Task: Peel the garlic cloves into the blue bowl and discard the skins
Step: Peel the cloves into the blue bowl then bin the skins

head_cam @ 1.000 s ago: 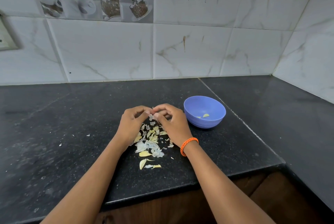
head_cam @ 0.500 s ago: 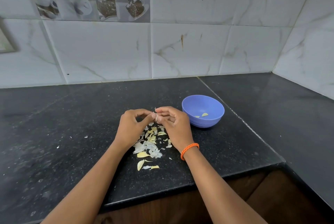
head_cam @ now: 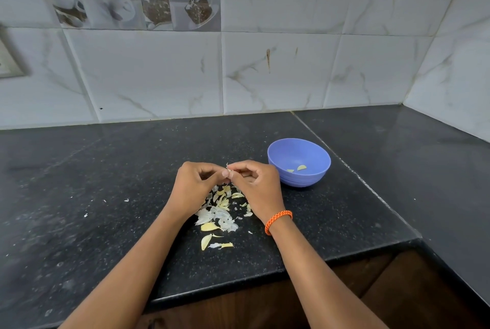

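My left hand [head_cam: 192, 186] and my right hand [head_cam: 258, 188] meet fingertip to fingertip above the counter, both pinching one small garlic clove [head_cam: 228, 169] whose papery skin sticks up between them. The clove is mostly hidden by my fingers. Below the hands lies a pile of white and yellowish garlic skins and cloves [head_cam: 218, 212]. The blue bowl [head_cam: 299, 148] stands just right of my right hand, with two peeled pieces [head_cam: 298, 168] in its bottom.
The black granite counter [head_cam: 106, 182] runs to a front edge near me and turns along the right wall. Tiny skin flecks [head_cam: 126, 200] dot the counter left of the pile. Tiled walls close the back and right.
Both hands stayed together on the clove with only slight finger shifts. The bowl and skin pile have not moved.
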Motion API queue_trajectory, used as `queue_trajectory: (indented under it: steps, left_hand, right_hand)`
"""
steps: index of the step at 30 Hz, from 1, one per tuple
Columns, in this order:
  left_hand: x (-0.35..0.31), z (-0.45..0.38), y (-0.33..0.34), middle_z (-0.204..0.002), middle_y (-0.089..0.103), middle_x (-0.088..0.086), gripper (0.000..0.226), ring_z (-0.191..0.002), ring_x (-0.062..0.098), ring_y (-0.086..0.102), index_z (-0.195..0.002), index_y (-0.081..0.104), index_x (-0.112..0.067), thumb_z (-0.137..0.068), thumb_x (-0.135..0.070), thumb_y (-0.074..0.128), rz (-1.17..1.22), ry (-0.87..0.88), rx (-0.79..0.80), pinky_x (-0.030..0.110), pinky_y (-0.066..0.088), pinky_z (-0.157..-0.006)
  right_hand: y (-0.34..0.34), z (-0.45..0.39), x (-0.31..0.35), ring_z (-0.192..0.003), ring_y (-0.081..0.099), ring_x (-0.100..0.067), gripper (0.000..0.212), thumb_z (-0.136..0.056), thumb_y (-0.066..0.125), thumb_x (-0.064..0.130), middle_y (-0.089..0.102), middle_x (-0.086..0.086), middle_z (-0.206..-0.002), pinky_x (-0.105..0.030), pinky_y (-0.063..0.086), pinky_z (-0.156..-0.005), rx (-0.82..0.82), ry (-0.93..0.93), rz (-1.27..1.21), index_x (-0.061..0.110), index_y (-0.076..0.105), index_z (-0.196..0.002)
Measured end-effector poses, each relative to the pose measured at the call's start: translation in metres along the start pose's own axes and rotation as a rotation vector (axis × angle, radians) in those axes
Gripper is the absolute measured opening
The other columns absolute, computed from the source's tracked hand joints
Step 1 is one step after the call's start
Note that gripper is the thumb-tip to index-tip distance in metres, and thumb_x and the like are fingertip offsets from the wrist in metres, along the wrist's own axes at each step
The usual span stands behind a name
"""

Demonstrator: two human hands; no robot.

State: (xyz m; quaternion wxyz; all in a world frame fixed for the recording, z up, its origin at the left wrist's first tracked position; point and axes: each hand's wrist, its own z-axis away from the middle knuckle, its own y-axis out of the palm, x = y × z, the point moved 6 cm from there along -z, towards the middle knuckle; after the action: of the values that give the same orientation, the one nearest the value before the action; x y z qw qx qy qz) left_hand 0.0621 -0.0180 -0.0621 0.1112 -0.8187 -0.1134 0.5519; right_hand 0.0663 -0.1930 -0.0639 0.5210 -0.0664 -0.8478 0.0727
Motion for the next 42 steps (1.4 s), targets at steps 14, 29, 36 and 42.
queue_trajectory:
  steps: [14,29,36,42]
  left_hand:
    - [0.005,-0.001,0.002,-0.088,0.083,-0.001,0.010,-0.089,0.020,0.081,-0.095,0.088,-0.019,-0.099,-0.019,0.079,-0.017,-0.008,0.018,0.055,0.064,-0.092]
    - [-0.006,0.001,0.011,-0.083,0.082,-0.007,0.015,-0.077,0.013,0.078,-0.095,0.088,-0.021,-0.100,-0.012,0.076,-0.055,0.045,-0.020,0.040,0.064,-0.075]
    - [-0.005,-0.001,0.007,-0.086,0.080,-0.014,0.012,-0.080,0.014,0.076,-0.092,0.087,-0.027,-0.096,-0.018,0.080,-0.165,0.074,-0.026,0.048,0.062,-0.079]
    - [-0.003,-0.001,0.008,-0.094,0.076,-0.013,0.011,-0.088,0.014,0.073,-0.095,0.084,-0.029,-0.088,-0.021,0.088,-0.230,0.133,-0.027,0.040,0.060,-0.082]
  right_hand:
    - [-0.001,0.000,-0.001,-0.083,0.079,-0.018,0.012,-0.089,0.086,0.013,0.081,-0.003,-0.088,-0.026,0.063,-0.071,0.048,0.079,-0.130,0.006,0.083,-0.098]
    - [0.000,-0.002,0.000,-0.072,0.070,-0.010,0.005,-0.087,0.082,0.008,0.075,0.001,-0.078,-0.021,0.059,-0.067,-0.055,-0.028,0.070,0.011,0.079,-0.088]
    - [0.000,-0.003,-0.008,-0.080,0.076,-0.019,0.010,-0.086,0.084,0.011,0.076,0.000,-0.085,-0.044,0.067,-0.074,-0.043,0.038,0.022,0.016,0.076,-0.091]
    - [0.001,-0.003,-0.008,-0.082,0.076,-0.022,0.013,-0.084,0.077,0.004,0.076,-0.001,-0.086,-0.048,0.066,-0.077,-0.031,0.065,0.008,0.016,0.074,-0.089]
